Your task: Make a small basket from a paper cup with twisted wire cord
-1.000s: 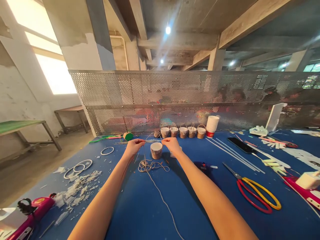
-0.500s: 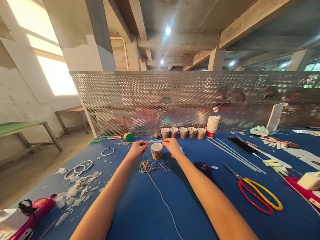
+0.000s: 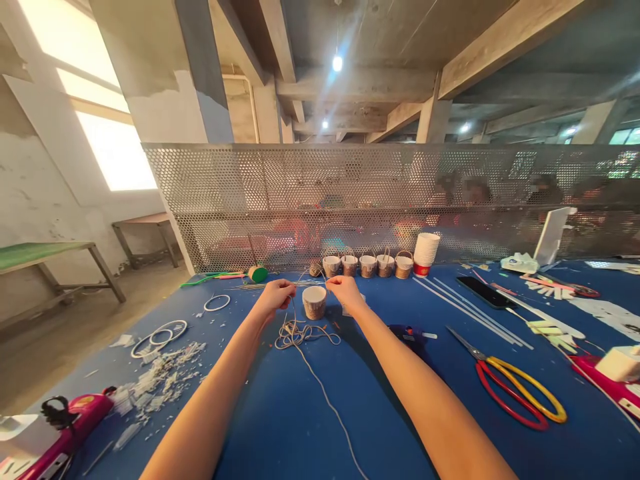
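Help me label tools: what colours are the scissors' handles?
A red handle and a yellow handle, best seen in the head view.

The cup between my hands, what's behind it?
Beyond the cup, to its right, stand small baskets, then a perforated screen. Its body hides the tabletop directly behind.
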### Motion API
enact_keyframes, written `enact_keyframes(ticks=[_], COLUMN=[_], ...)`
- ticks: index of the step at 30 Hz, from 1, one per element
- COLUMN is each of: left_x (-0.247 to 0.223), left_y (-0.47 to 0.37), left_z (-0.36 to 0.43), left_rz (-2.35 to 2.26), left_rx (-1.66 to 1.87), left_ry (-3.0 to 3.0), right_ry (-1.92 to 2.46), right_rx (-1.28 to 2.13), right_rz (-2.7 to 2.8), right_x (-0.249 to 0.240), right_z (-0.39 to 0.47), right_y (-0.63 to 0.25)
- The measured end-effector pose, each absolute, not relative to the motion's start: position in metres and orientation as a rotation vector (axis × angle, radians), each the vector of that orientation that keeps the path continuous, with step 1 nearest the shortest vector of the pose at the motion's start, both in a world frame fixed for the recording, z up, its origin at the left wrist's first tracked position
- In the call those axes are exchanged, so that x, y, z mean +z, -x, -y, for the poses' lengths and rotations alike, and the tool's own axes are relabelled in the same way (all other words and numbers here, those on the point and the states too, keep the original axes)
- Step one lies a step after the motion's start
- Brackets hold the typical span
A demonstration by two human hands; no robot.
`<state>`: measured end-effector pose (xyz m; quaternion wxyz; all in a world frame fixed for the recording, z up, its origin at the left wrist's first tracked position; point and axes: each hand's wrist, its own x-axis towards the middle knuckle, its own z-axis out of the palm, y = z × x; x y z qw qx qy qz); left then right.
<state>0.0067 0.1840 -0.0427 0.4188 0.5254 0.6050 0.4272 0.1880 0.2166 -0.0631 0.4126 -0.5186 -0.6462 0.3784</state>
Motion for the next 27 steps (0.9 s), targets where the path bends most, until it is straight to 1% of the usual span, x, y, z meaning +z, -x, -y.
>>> enact_keyframes(ticks=[10,17,24,27], left_x=[-0.018,-0.009,-0.029,-0.043], left_y=[-0.003,-0.018,-0.038,-0.066], left_z=[-0.156,-0.106,-0.036,0.000], left_rz=[-1.404,-1.229,-1.222,-1.124], left_rx=[1.347,1.435,1.578,1.466], left_ry=[-1.345,-1.295,-1.162,-1.035], right_ry=[1.169,1.085,1.105,1.049], right_rx=[0.924,0.944,0.923,0.761], right_rz=[1.632,1.635,1.669,1.746], right_x=[-0.025,-0.021,-0.033,-0.048], right_z=[-0.178,-0.117,-0.053,-0.025], right_y=[-0.203,-0.244,-0.282,-0.289])
